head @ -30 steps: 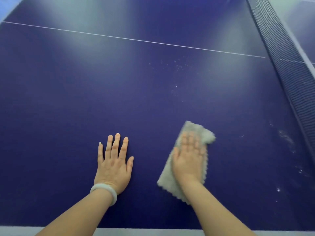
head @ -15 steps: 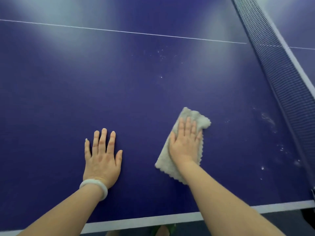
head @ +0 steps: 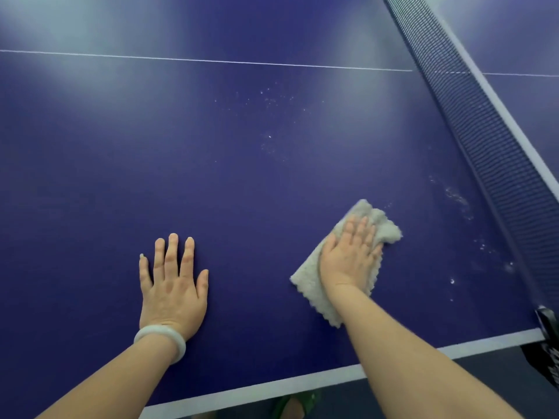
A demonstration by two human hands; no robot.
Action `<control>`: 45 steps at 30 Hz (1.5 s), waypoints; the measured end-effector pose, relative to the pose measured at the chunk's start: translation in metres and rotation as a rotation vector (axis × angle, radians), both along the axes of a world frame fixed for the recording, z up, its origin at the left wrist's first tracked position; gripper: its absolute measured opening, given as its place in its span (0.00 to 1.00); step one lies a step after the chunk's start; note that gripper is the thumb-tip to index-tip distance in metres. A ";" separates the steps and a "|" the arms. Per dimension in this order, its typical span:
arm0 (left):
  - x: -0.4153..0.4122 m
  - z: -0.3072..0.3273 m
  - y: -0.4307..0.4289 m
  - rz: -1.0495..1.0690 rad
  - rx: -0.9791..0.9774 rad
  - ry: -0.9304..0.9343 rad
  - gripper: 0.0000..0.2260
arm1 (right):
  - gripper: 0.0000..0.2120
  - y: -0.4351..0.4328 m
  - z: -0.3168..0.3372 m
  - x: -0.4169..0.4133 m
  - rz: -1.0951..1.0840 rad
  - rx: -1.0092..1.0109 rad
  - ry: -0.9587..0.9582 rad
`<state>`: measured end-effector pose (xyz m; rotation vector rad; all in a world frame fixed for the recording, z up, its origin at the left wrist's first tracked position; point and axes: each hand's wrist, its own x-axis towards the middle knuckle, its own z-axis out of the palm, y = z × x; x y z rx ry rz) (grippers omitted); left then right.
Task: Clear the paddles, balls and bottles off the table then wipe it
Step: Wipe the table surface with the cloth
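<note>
Left hand (head: 172, 285): palm down on the blue counter (head: 242, 176), fingers (head: 173, 252) released, straight and slightly spread, grasping nothing. A pale bracelet (head: 160, 337) sits on the wrist behind them.

Right hand (head: 348, 255): laid flat on a grey-white cloth (head: 308, 282), fingers (head: 361, 231) released and extended, pressing the cloth onto the counter rather than clenching it. The cloth is rumpled; it shows beyond the fingertips, to their right, and behind the heel of the hand toward the near edge. Hands are well apart, with bare counter surface between them.

Surface condition: a scatter of white specks (head: 272, 101) lies well ahead of both sets of fingers, short of the thin white line (head: 211, 60) crossing the counter. A second patch of whitish residue (head: 456, 198) lies to the right of the right fingers, near the foot of the net (head: 484, 131). The net runs diagonally along the right side.

Near edge: a white border band (head: 272, 385) runs behind both wrists. Below it, a green sandal (head: 299, 403) is partly visible on the floor.
</note>
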<state>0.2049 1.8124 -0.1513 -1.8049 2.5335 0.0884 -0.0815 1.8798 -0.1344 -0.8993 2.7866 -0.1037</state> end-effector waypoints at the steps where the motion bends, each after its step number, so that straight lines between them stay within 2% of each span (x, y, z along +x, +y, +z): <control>1: 0.000 0.000 0.000 0.001 -0.006 0.002 0.30 | 0.30 0.001 -0.003 0.016 0.105 -0.005 0.016; 4: 0.001 0.000 0.000 -0.002 -0.007 0.013 0.30 | 0.30 0.037 -0.003 0.050 0.557 -0.025 0.034; 7: 0.000 -0.001 0.000 0.002 -0.010 0.029 0.28 | 0.29 0.072 -0.003 0.021 0.725 0.018 0.025; 8: 0.000 0.000 0.000 0.006 -0.011 0.035 0.27 | 0.29 0.075 -0.004 0.007 0.683 0.030 0.038; 10: -0.001 0.002 0.001 0.010 -0.001 0.047 0.27 | 0.30 0.066 -0.004 -0.013 0.453 0.047 0.048; 12: -0.001 0.004 0.001 0.012 0.011 0.051 0.29 | 0.29 0.046 -0.006 -0.014 0.191 0.047 0.048; 14: -0.001 0.005 0.001 0.013 0.017 0.037 0.28 | 0.29 0.030 -0.007 -0.003 0.062 0.025 0.039; 16: -0.002 0.007 0.002 0.020 0.031 0.045 0.27 | 0.30 0.028 -0.007 0.004 0.105 0.012 0.053; 19: -0.019 0.017 0.001 0.031 0.083 0.158 0.25 | 0.33 0.038 -0.008 0.002 0.255 0.028 0.061; 24: -0.119 0.035 0.007 -0.156 0.121 0.281 0.25 | 0.33 0.039 -0.005 0.000 0.272 0.017 0.044; 29: -0.193 0.023 0.018 0.001 0.243 0.175 0.30 | 0.31 0.051 -0.003 -0.011 0.376 -0.024 -0.020; 33: -0.193 0.014 0.027 0.001 0.140 0.058 0.32 | 0.29 0.091 0.001 -0.041 0.486 -0.018 -0.022; 35: -0.196 0.012 0.029 0.013 0.141 0.030 0.32 | 0.30 0.102 0.001 -0.068 0.439 0.022 -0.002; 39: -0.199 0.011 0.029 0.025 0.142 0.017 0.32 | 0.31 0.069 -0.002 -0.105 0.060 0.071 0.045; 41: -0.197 0.012 0.030 0.028 0.141 0.019 0.32 | 0.31 0.045 -0.002 -0.095 -0.018 0.039 0.016; 42: -0.198 0.012 0.030 0.027 0.140 0.018 0.32 | 0.31 0.041 -0.002 -0.085 0.049 0.005 -0.003; 45: -0.196 0.012 0.030 0.032 0.135 0.030 0.32 | 0.30 0.073 0.003 -0.040 0.470 -0.063 -0.059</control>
